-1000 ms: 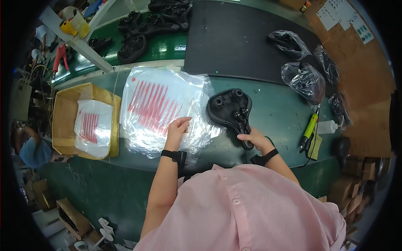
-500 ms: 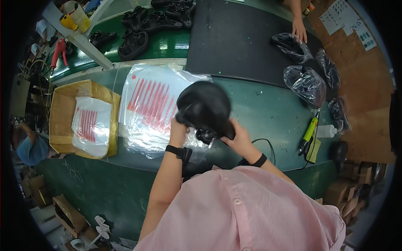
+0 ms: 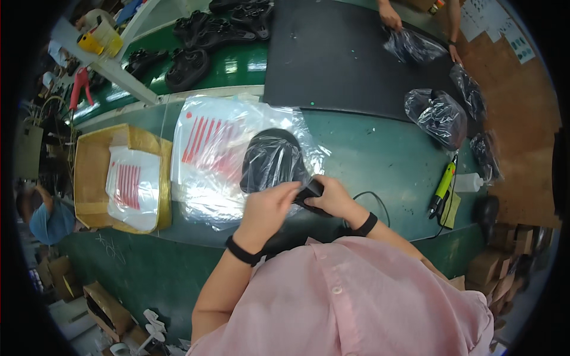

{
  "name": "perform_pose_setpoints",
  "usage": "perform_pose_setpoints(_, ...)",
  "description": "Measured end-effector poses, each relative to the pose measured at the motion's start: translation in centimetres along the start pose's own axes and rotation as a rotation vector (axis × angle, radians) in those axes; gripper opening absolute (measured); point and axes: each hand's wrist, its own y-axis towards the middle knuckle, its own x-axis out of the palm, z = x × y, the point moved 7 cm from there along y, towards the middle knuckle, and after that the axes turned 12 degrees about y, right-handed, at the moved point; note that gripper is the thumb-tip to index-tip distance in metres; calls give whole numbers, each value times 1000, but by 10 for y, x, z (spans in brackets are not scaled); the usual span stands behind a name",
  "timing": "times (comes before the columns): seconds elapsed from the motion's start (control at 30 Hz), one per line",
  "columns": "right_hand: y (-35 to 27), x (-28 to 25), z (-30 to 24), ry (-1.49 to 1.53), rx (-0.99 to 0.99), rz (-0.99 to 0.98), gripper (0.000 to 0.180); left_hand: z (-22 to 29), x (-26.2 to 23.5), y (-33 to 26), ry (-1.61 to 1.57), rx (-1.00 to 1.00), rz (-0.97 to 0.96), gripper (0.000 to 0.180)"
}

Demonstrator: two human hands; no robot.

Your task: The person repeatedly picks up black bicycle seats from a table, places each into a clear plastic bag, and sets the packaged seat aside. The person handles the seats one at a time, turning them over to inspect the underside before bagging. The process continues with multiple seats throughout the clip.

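A black bicycle saddle (image 3: 310,191) lies on a stack of clear plastic bags (image 3: 205,204) with red printed stripes. Its wide end is inside a clear bag (image 3: 272,155); the narrow nose sticks out toward me. My right hand (image 3: 333,197) grips that nose, thumb and fingers wrapped round it. Beside it, my left hand (image 3: 268,212) is closed in a pinch at the bag's open edge. The film between its fingertips is partly hidden.
A yellow box (image 3: 89,204) of striped bags stands at left. At right are a green-handled tool (image 3: 442,185) with a cord, a white bottle (image 3: 469,182) and bagged saddles (image 3: 436,118). A co-worker's hand (image 3: 390,16) holds another bag over the black mat (image 3: 326,53). Unbagged saddles (image 3: 189,68) lie behind.
The saddle's wide end has gone into a clear bag and come down onto the stack. My left hand moved from the saddle's side to the bag's edge. The co-worker lifted a bagged saddle.
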Motion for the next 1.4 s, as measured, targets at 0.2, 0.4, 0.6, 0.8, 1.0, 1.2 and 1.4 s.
perform_pose_setpoints(0.2, 0, -6, 18, 757, -6, 244, 54, 78, 92, -36, -573, 123, -553, 25)
perform_pose_setpoints(0.4, 20, -98, 57, 608, -169, 492, 34, 120, 80, 20, -652, 191, -623, 30)
perform_pose_setpoints(0.6, 87, -317, 34, 1260, -422, 555, 37, -36, 83, 4, -475, -213, -473, 30)
perform_pose_setpoints(0.8, 228, -204, -59, 697, -270, 470, 24, -164, 52, -22, -100, -420, -191, 33)
perform_pose_setpoints(1.0, 422, -135, -158, -95, -697, 674, 35, -121, 50, 48, 207, 82, -166, 53)
perform_pose_setpoints(1.2, 561, -129, -207, -680, -253, 701, 72, -169, 83, 31, 294, -107, -489, 67)
perform_pose_setpoints(1.4, 578, -138, -221, -609, -203, 630, 62, -225, 11, -10, 506, -419, -462, 62)
